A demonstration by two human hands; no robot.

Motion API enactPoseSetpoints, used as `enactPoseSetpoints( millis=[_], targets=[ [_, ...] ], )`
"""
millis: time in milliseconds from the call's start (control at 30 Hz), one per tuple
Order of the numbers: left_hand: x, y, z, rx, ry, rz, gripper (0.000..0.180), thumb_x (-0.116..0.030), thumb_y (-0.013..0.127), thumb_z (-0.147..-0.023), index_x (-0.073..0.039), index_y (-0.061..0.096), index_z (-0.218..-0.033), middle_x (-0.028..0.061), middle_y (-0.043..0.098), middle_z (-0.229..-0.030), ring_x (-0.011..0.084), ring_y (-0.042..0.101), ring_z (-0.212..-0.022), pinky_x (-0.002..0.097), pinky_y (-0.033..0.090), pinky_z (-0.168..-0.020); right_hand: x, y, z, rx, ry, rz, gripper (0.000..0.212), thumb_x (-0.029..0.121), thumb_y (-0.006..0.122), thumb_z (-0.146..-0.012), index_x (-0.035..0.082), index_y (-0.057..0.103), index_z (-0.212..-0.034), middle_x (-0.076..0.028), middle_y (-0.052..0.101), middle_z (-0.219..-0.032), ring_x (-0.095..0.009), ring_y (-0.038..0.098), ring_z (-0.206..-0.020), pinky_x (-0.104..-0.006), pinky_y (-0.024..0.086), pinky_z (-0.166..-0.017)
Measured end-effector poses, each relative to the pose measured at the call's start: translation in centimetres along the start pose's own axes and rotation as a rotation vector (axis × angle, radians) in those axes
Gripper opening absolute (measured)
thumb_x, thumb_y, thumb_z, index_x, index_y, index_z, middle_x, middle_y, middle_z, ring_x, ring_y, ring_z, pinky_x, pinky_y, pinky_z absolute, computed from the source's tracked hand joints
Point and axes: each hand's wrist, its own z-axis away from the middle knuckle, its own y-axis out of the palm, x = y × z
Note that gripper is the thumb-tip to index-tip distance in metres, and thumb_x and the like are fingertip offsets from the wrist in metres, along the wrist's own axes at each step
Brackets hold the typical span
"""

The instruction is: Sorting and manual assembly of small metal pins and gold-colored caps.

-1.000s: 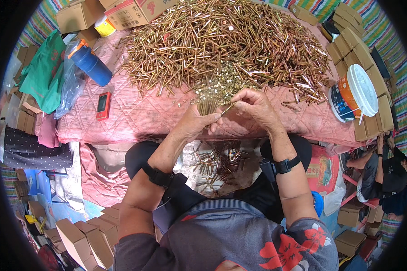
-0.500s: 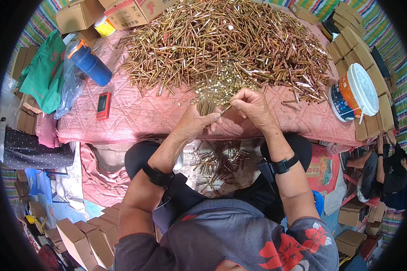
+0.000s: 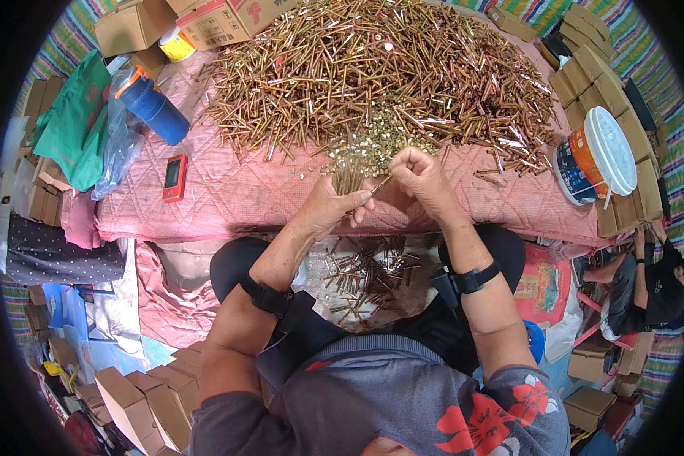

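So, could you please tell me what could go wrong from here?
The left hand holds a whole bunch of thin sticks, so some might slip out and scatter.

The right hand holds a single thin stick, which could drop if the grip loosens.

Small bits lie loose just beyond the hands, so a careless brush might push them into the pile.

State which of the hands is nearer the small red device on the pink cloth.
Left. The left hand sits to the right of the red device, apart from it; the right hand is farther right, beyond the left hand.
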Motion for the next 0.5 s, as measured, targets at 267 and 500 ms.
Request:
enactPoseSetpoints(
  millis=[267, 500],
  targets=[
    [-0.2, 0.0, 0.3, 0.001, -0.034, -0.037, 0.017, -0.009, 0.065, -0.086, 0.001, 0.057, -0.098, 0.0078, 0.063, -0.074, 0.0112, 0.059, -0.055, 0.0218, 0.046, -0.044, -0.1, -0.9, 0.8, 0.108, 0.052, 0.049, 0.010, 0.012, 0.064, -0.088, 0.003, 0.060, -0.089, 0.004, 0.056, -0.073, -0.003, 0.049, -0.060, -0.0177, 0.040, -0.052],
    [-0.4, 0.2, 0.4, -0.002, -0.074, -0.040, 0.017, -0.009, 0.066, -0.086, 0.001, 0.058, -0.098, 0.0072, 0.063, -0.072, 0.0111, 0.059, -0.054, 0.0218, 0.046, -0.044, -0.1, -0.7, 0.8, 0.075, -0.117, 0.241, 0.012, 0.013, 0.066, -0.086, 0.003, 0.059, -0.087, 0.004, 0.057, -0.074, -0.002, 0.048, -0.062, -0.0185, 0.040, -0.054]
  ],
)
